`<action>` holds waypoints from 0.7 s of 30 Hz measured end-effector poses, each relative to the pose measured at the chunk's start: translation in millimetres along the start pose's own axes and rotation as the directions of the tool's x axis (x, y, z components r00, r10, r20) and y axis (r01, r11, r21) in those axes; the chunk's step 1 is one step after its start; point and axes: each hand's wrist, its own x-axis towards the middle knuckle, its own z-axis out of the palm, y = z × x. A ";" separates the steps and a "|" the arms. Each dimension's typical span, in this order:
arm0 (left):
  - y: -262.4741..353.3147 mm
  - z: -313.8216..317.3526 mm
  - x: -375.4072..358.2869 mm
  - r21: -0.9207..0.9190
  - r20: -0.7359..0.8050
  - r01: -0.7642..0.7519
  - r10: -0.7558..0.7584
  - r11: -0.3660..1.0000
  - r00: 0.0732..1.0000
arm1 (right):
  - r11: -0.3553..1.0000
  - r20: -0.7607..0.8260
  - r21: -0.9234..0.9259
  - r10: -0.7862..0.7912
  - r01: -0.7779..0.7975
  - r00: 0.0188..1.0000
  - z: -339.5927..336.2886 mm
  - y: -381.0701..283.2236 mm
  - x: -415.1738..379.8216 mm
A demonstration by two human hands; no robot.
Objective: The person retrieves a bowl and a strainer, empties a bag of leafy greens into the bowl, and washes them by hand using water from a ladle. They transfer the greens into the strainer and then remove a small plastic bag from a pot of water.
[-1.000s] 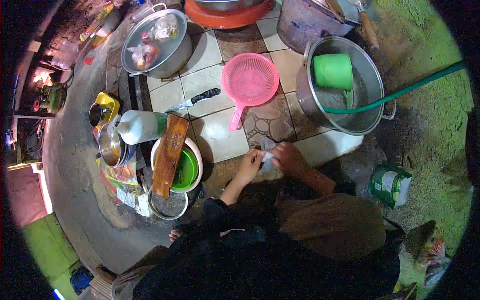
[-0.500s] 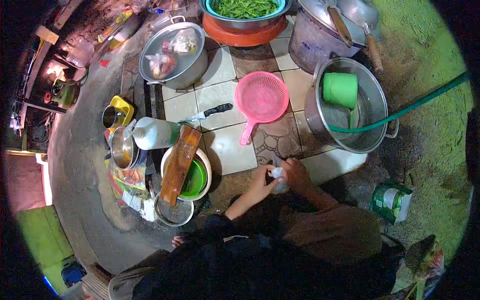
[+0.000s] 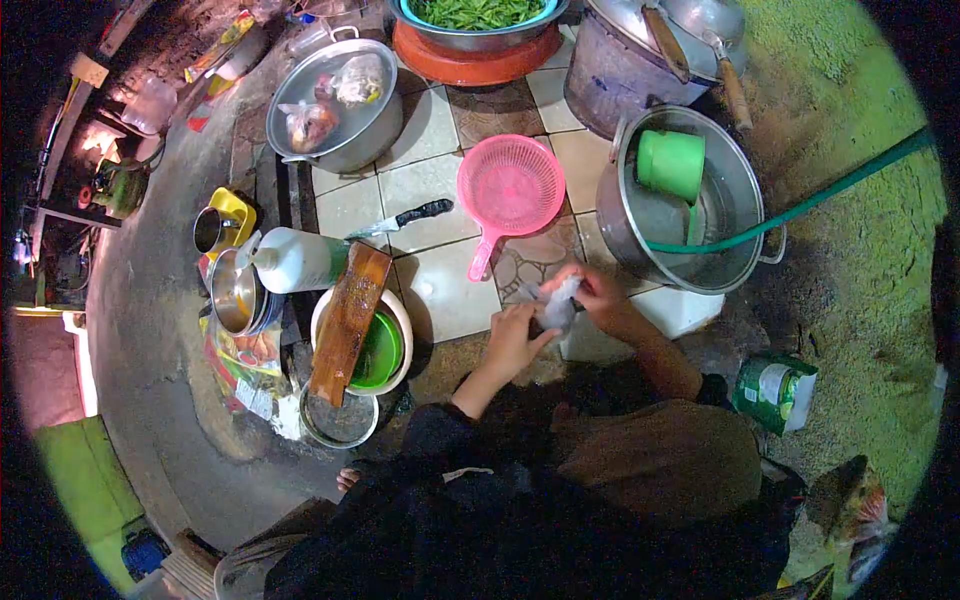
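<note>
A small whitish plastic bag [image 3: 561,307] hangs between my hands over the front edge of the tiles; what is inside it I cannot make out. My left hand [image 3: 513,337] is closed on its lower left side. Higher up, my right hand [image 3: 592,291] pinches the top of the bag. Just beyond my hands lies a pink plastic strainer [image 3: 511,185], its handle pointing towards me. To its left a knife [image 3: 400,219] with a black handle rests on the tiles.
A large pot [image 3: 690,280] with a green dipper [image 3: 671,165] and green hose [image 3: 850,192] stands right. At left are a wooden board [image 3: 350,320] across a bucket, a white jug [image 3: 298,260] and a pot with bagged food [image 3: 345,150]. Leafy greens [image 3: 480,12] sit at the back.
My right hand has risen and drawn the plastic bag's top upward, so more of the bag shows. My left hand has shifted slightly left. The whole view has moved a little.
</note>
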 end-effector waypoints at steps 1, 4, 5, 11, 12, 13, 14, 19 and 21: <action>-0.5 1.9 2.8 -0.005 -0.045 0.028 -0.028 1.000 0.999 | 0.996 -0.074 0.062 -0.057 0.061 0.996 -0.4 8.3 0.0; -7.4 -0.3 19.5 -0.062 0.091 0.087 -0.081 0.994 0.993 | 0.983 -0.243 0.139 -0.081 0.117 0.967 -2.5 21.6 3.3; -5.8 1.3 21.5 -0.151 0.005 0.041 -0.041 0.988 0.999 | 0.980 -0.331 0.162 -0.054 0.113 0.942 -2.5 26.7 4.5; -40.3 8.3 25.4 -0.480 0.140 0.347 -0.320 0.806 0.937 | 0.990 -0.260 -0.031 0.123 -0.136 0.958 24.0 57.3 -9.3; -42.3 7.3 26.5 -0.533 0.197 0.406 -0.357 0.742 0.913 | 0.967 -0.254 -0.216 0.076 -0.133 0.964 25.4 51.6 -10.0; -41.2 7.3 26.3 -0.571 0.194 0.414 -0.373 0.709 0.907 | 0.932 -0.242 -0.344 0.029 -0.114 0.970 18.6 69.1 -9.1; -47.4 7.3 25.3 -0.569 0.197 0.414 -0.372 0.711 0.907 | 0.933 -0.245 -0.341 0.029 -0.114 0.969 12.8 86.3 -7.3; -60.5 -10.8 22.5 -0.355 -0.049 0.384 -0.427 0.852 0.903 | 0.854 -0.374 -0.509 -0.107 -0.108 0.921 -19.0 140.7 -5.2; -51.9 -21.2 20.5 -0.352 -0.145 0.338 -0.408 0.873 0.901 | 0.797 -0.501 -0.589 -0.229 -0.135 0.835 -26.2 157.1 -8.0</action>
